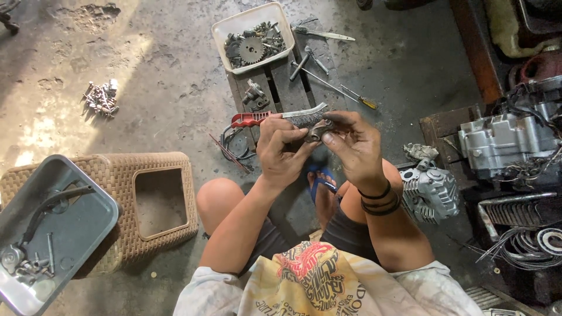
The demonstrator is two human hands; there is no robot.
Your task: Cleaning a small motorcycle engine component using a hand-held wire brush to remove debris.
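Wire brush [280, 119]: red handle, grey steel bristles. Small metal part [317, 132] between the hands: dull silver-grey with dark grime. Left hand [283, 149] and right hand [353, 146]: dark smudges on the fingers. Right wrist: black bands [379, 201]. Sandal [321, 178]: blue strap. Shirt [316, 281]: pale yellow and white, red and black printed graphic. Stool [153, 202]: tan, woven basket pattern. Tray [70, 231] on the stool: grey-blue, with a black hose and silver bolts. Tub [234, 26] of gears: cream-white; contents dark grey. Screwdriver [358, 98]: yellow and black handle. Engine block [503, 140]: silver-grey. Cylinder head [432, 193]: light grey, finned. Floor [164, 70]: grey concrete, pale sun patches.
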